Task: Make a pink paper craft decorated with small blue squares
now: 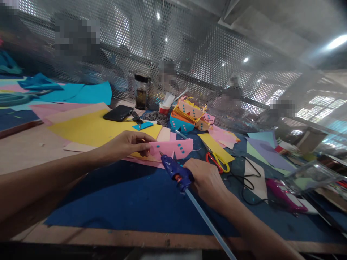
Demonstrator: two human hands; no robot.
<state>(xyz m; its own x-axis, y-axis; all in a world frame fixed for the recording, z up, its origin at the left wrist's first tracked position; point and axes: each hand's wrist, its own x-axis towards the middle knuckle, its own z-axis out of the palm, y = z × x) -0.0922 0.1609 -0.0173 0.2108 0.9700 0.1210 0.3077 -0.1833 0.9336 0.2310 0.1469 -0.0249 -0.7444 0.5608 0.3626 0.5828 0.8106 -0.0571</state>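
Observation:
Between the thumb and fingers of my left hand is the left end of a pink paper mask. Small blue squares dot its face, and a notch is cut in its lower edge. My right hand grips a blue glue gun, with a long clear glue stick coming out of its back. The gun's tip points at the left part of the mask, close to a blue square; whether it touches the paper I cannot tell.
Finished-looking paper masks are stacked at the back. Scissors lie right of the mask, near a black cord. Yellow paper, a phone, a lidded jar and a red cup stand or lie behind my hands.

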